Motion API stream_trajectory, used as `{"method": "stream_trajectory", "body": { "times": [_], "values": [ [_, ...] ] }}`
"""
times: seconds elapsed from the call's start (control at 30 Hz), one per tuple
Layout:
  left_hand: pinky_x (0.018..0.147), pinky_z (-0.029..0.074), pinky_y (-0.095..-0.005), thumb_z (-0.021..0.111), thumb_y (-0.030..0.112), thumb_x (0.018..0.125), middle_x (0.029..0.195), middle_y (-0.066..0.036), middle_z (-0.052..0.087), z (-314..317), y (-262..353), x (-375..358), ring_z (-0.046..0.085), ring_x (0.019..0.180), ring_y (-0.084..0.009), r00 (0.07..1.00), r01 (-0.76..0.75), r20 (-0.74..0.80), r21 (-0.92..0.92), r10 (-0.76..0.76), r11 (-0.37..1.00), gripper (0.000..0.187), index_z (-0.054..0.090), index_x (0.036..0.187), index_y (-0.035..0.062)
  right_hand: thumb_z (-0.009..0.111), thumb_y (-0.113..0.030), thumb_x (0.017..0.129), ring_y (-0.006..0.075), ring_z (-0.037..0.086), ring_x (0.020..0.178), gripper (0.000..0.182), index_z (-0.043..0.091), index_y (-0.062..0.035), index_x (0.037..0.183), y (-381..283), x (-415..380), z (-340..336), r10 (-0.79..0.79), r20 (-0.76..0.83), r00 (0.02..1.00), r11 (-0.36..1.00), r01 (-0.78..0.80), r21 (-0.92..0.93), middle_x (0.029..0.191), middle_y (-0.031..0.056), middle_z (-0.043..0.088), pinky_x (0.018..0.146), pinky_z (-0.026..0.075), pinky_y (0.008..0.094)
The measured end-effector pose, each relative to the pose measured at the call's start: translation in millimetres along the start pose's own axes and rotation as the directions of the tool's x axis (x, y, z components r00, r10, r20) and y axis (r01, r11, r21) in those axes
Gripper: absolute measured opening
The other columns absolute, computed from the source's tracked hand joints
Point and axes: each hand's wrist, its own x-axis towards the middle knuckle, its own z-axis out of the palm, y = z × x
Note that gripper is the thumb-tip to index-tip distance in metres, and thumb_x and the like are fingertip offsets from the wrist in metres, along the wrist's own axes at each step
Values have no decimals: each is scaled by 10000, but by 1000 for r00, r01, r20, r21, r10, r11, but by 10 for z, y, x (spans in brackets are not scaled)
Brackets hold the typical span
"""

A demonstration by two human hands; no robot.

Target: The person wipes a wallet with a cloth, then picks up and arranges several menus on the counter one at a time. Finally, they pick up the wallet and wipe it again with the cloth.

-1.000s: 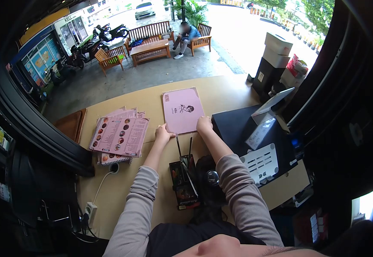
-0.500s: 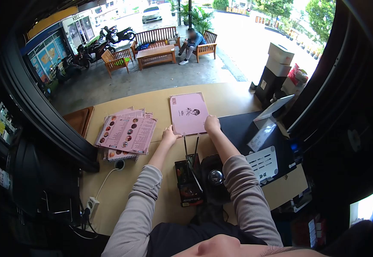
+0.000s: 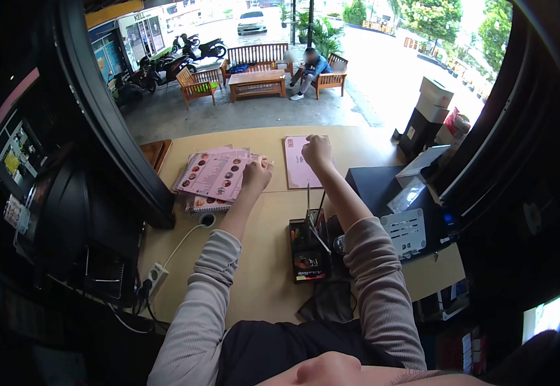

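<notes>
My left hand (image 3: 257, 176) is at the right edge of a stack of pink spiral-bound menus (image 3: 210, 175), its fingers curled; whether they pinch a page edge is hidden. Pictures of dishes and lines of text cover the top menu. My right hand (image 3: 317, 152) is closed, resting on or just above a single pink menu (image 3: 298, 172) with "MENU" on its cover. That menu lies flat to the right of the stack, partly covered by the hand and forearm. What the right fingers hold, if anything, cannot be seen.
In front of me stands a black box (image 3: 308, 257) with upright sticks. A power strip (image 3: 156, 275) and cable lie left. On the right are a slotted white stand (image 3: 403, 231) and stacked boxes (image 3: 429, 106). Beyond the counter, a person (image 3: 309, 71) sits on a wooden chair.
My left hand has left the single menu's lower corner and moved to the stack. My right hand has shifted from that menu's right edge to over its upper part. The view has turned slightly.
</notes>
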Motion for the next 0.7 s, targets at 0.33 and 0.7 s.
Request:
{"method": "stream_trajectory", "body": {
  "times": [0.33, 0.7],
  "values": [
    [740, 459, -360, 553, 228, 739, 822, -149, 606, -879, -536, -284, 581, 803, -291, 997, 42, -71, 95, -35, 995, 302, 577, 941, 5, 518, -172, 685, 301, 577, 889, 310, 618, -64, 957, -915, -573, 841, 7, 343, 939, 1000, -14, 19, 935, 168, 603, 788, 465, 372],
    [920, 335, -388, 604, 346, 702, 1102, -118, 450, -884, -1779, -370, 393, 1067, -294, 990, 80, -136, 412, -25, 908, 491, 505, 1068, 35, 512, -252, 736, 317, 479, 1048, 365, 571, 3, 991, -636, -540, 1518, 214, 431, 876, 973, -152, -174, 1108, 189, 508, 866, 419, 371]
  ]
}}
